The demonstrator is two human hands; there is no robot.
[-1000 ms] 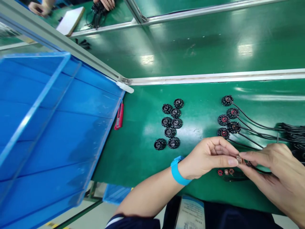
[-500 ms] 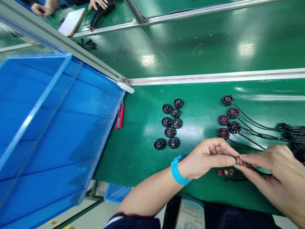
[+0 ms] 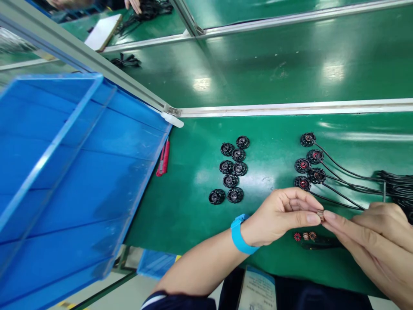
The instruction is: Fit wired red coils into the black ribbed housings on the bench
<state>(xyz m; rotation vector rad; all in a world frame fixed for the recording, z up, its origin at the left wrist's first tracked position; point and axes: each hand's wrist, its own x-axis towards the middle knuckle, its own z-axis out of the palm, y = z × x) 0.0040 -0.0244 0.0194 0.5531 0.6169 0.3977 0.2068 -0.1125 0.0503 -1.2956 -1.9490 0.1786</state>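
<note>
A small copper-wound stator (image 3: 320, 214) is pinched at the fingertips of my left hand (image 3: 285, 213), which wears a blue wristband. My right hand (image 3: 371, 237) closes on it from the other side with thumb and finger. A thin grey rod (image 3: 384, 191) rises behind my right fist; whether that hand grips it is hidden. Just below lie a red-ended stator (image 3: 297, 237) and two coppery ones (image 3: 312, 236), near a dark slender object (image 3: 322, 244) I cannot make out. Beyond my hands sit several black round motor parts (image 3: 302, 183), some with red centres and black cables.
A large blue bin (image 3: 80, 185) fills the left side. Beside it lies a red utility knife (image 3: 163, 159). Several black round housings (image 3: 239, 168) stand mid-table. Bundled black cables (image 3: 398, 185) lie at right. A metal rail (image 3: 274, 110) crosses behind; another person's hand (image 3: 134, 5) is beyond.
My right fingers have shifted slightly left and closed further over the stator, covering more of it. The cable seen by my right hand earlier no longer shows there.
</note>
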